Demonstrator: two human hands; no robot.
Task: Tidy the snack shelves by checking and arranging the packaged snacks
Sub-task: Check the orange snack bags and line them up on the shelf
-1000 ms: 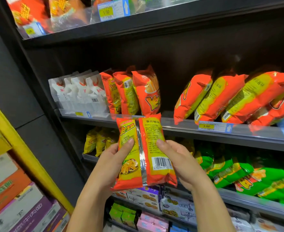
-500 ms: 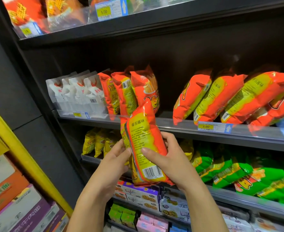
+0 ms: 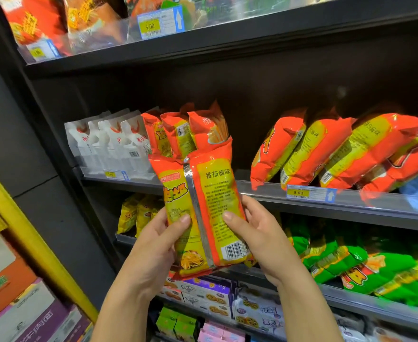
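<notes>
Both hands hold an orange snack packet (image 3: 203, 206) upright in front of the middle shelf (image 3: 351, 201), back panel and barcode facing the camera. The left hand (image 3: 153, 245) and right hand (image 3: 257, 235) grip its lower half — thumbs on the near face. Behind it stand three similar orange packets (image 3: 180, 132), possibly the same product.

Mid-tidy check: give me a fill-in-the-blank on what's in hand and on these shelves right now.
1. The left hand and right hand grip the held packet, whose barcode sits at its lower ____ corner in view.
2. The price tag under the leaning orange packets reads ____.
3. The white packets stand at that shelf's ____ end.
4. The lower-shelf packets on the right are mainly ____.

Missing words: right; 3.00; left; green.
</notes>
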